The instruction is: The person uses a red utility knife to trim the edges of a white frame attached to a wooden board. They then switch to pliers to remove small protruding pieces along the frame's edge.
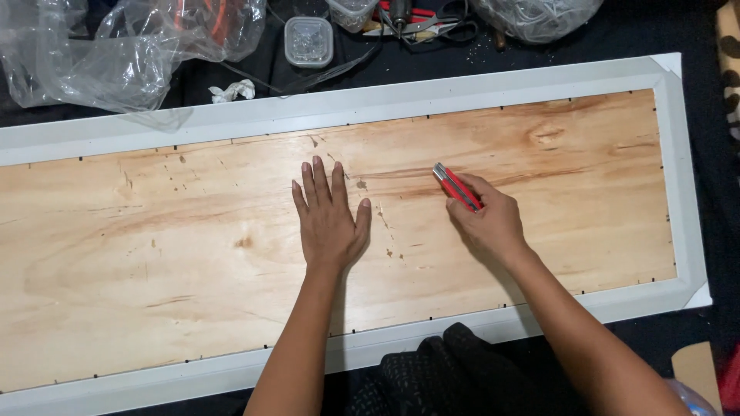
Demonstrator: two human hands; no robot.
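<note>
A long plywood panel (193, 254) lies face up inside a white frame (462, 96) on a dark surface. My left hand (330, 219) rests flat on the wood near its middle, fingers spread a little and holding nothing. To its right, my right hand (487, 219) grips a red and silver utility knife (456, 187), whose tip points up and left and lies against the wood. Small scraps and marks dot the panel between the two hands.
Crumpled clear plastic sheeting (116, 46) lies beyond the frame at the upper left. A small clear box of staples or pins (308, 41), a white paper scrap (233, 92), pliers and tools (408, 19) and another plastic bag (536, 17) sit along the far edge. Dark cloth (447, 374) is at the near edge.
</note>
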